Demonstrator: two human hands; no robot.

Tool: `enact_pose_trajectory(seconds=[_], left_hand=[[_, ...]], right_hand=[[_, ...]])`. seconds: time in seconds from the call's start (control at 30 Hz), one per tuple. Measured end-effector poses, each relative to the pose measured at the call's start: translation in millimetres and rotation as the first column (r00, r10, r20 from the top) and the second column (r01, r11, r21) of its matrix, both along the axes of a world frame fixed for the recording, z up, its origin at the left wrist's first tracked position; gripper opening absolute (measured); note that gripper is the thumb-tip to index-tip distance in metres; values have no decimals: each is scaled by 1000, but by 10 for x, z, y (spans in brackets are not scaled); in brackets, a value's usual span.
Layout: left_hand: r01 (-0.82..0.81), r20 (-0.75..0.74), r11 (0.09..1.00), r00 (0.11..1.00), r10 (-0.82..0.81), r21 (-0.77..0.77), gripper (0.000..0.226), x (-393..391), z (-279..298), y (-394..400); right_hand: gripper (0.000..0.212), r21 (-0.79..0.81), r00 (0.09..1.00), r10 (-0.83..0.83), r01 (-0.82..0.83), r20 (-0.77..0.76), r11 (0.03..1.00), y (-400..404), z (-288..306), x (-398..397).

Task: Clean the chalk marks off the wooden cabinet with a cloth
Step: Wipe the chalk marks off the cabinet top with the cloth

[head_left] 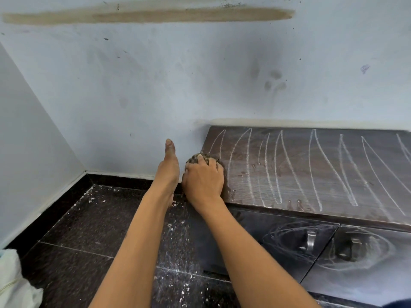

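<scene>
Both hands are out in front at the cabinet's left end. Right hand has its fingers curled over a wadded, mottled brown cloth, gripping it and pressing it down on the front left corner of the cabinet top. Left hand holds nothing; its fingers are straight and together, seen edge-on, pointing toward the wall just left of the cabinet's side, close beside the right hand but apart from the cloth. Dark wood grain runs across the top, which looks damp, with a few water drops near the cloth and more along the front edge. Long curved chalk marks in white sweep from back to front across nearly the whole top, from beside the cloth to the right edge of view. Below, two dark drawer fronts each carry a metal handle ringed by scribbled chalk ovals. Behind stands a pale blue wall, smudged with grey patches and crossed high up by a long tan streak. Black speckled floor tiles, flecked with white bits, meet the wall at a dark skirting. Something white and fabric-like sits at the lower left corner.
</scene>
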State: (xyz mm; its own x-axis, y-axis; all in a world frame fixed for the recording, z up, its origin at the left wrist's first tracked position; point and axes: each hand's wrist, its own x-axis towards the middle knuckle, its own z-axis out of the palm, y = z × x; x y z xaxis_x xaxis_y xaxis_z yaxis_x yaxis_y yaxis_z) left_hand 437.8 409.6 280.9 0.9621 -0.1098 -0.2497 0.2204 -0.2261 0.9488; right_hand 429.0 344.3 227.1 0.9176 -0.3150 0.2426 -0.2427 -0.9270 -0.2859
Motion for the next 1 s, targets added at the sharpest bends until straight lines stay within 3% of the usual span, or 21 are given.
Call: enact_pose_trajectory(seconds=[0.13, 0.23, 0.5, 0.6, 0.7, 0.87, 1.0], left_hand=[[26, -7, 1000, 1000, -26, 7, 83, -29, -2, 9], [83, -2, 997, 997, -83, 9, 84, -35, -20, -20], [216, 52, 975, 974, -219, 58, 77, -122, -27, -66], [207, 69, 976, 975, -211, 63, 66, -125, -22, -98], [220, 47, 974, 974, -223, 58, 79, -93, -16, -155], [218, 35, 973, 975, -221, 73, 79, -143, -20, -235], [225, 49, 966, 971, -233, 127, 69, -118, -51, -211]], right_hand=[[14, -30, 972, -62, 70, 227, 997, 148, -186, -324], [20, 18, 950, -40, 36, 309, 999, 120, -241, -486], [39, 47, 997, -78, 79, -19, 996, -236, 55, 96], [42, 8, 986, -151, 150, 69, 989, -51, -74, -185], [40, 4, 958, -223, 226, 180, 974, 89, -127, -403], [45, 13, 996, -58, 59, -64, 998, -203, 36, 63], [42, 55, 996, -73, 76, -53, 996, -216, 25, 34]])
